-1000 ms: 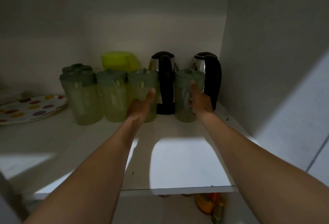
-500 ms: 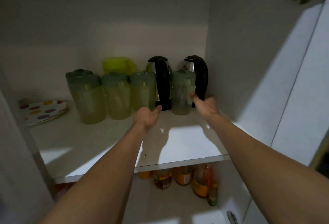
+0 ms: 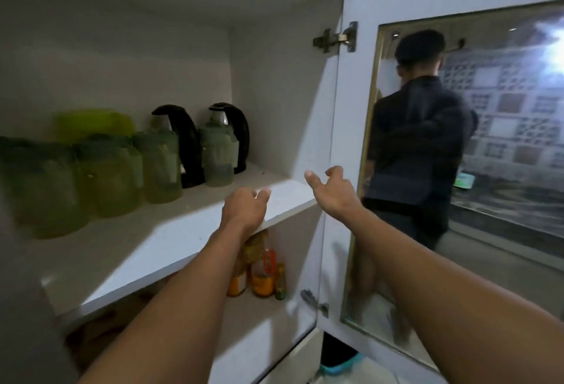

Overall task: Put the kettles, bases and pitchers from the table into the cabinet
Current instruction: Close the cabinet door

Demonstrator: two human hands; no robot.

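Observation:
Several green-lidded translucent pitchers stand in a row on the cabinet shelf (image 3: 171,240), the rightmost pitcher (image 3: 217,158) in front of a kettle. Two steel kettles with black handles stand behind them: one kettle (image 3: 183,145) in the middle, the other kettle (image 3: 235,130) near the right wall. A yellow-green pitcher (image 3: 91,122) sits at the back. My left hand (image 3: 244,206) hovers over the shelf's front edge, empty, fingers loosely curled. My right hand (image 3: 332,191) is out beside the shelf's right end, empty with fingers apart. Neither touches a pitcher.
The cabinet door (image 3: 351,139) with a glass pane stands open on the right, its hinge (image 3: 335,37) up high. A person in dark clothes (image 3: 418,145) shows through the glass. Bottles and jars (image 3: 262,274) stand on the lower shelf.
Both hands let go of the pitchers and drew back from the shelf toward its front edge. The view pulled back and swung right, bringing the open door into sight.

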